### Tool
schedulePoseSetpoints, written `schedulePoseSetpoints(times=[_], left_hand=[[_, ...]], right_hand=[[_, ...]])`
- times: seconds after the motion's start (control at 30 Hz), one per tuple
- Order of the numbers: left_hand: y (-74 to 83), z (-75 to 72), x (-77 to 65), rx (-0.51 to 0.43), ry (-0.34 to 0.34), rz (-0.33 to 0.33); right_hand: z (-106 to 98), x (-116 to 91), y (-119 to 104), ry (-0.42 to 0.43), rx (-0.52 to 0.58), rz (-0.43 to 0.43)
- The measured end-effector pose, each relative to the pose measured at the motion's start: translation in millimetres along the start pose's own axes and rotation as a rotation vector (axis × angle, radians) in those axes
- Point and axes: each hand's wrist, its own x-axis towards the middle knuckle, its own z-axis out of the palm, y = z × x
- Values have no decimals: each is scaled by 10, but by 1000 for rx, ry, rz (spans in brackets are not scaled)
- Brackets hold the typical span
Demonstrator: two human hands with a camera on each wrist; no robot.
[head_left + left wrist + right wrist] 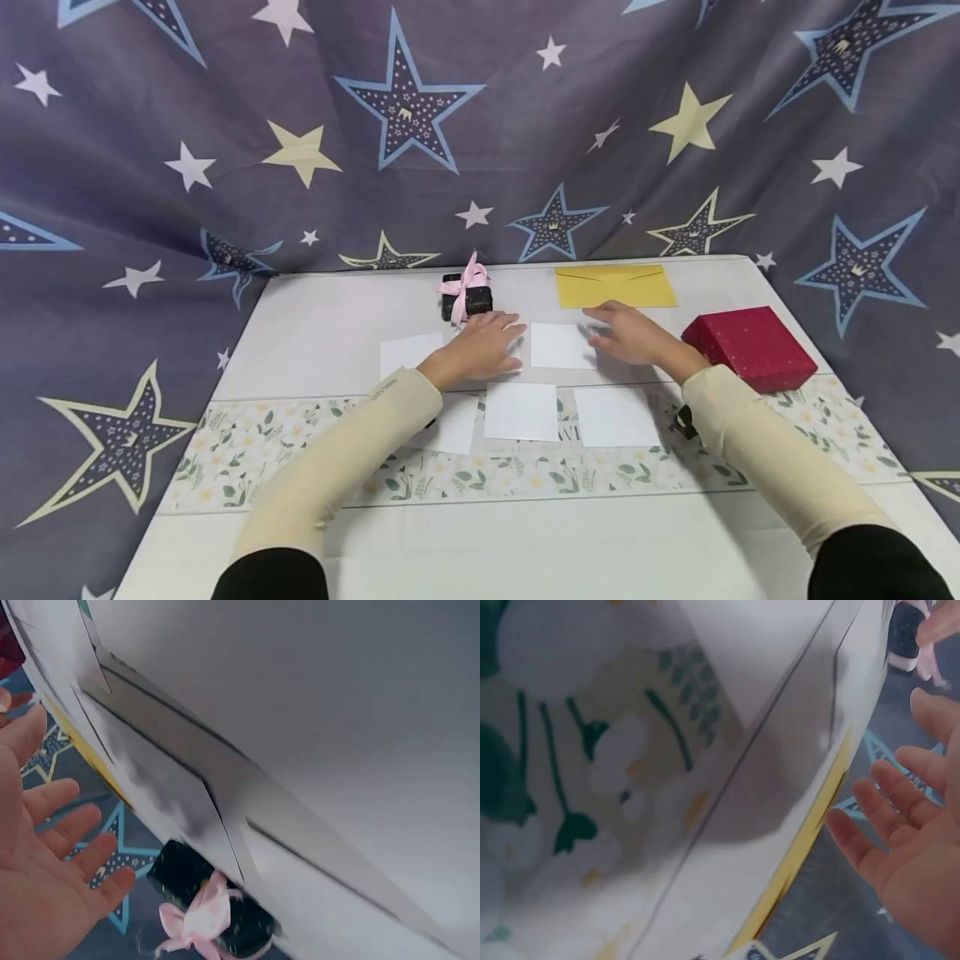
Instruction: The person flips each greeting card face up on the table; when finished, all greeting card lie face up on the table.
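Several square white paper cards lie in two rows on the table. My left hand is over the back row, covering much of one card; its fingers are spread and relaxed in the left wrist view, with nothing in the palm. Right of it lies another back-row white card. My right hand hovers at that card's right edge, fingers loosely extended and holding nothing. A further back-row card is partly behind the left wrist. In front lie a middle card, a right card and a left card.
Behind the left hand stands a small black box tied with a pink ribbon bow. A yellow envelope lies at the back edge, and a dark red box sits right of the right hand. A star-patterned curtain hangs behind.
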Motion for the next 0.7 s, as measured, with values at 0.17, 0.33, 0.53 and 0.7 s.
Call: schedulePoseSetpoints(times=[0.17, 0.33, 0.53, 0.7], left_hand=[[41, 63, 176, -4, 21, 45], [49, 83, 255, -25, 40, 33], [72, 114, 336, -42, 5, 24], [109, 144, 356, -35, -22, 5]], right_hand=[[10, 44, 138, 39, 56, 31], [44, 109, 193, 20, 94, 55], [108, 169, 179, -55, 62, 99], [144, 176, 160, -69, 48, 134]])
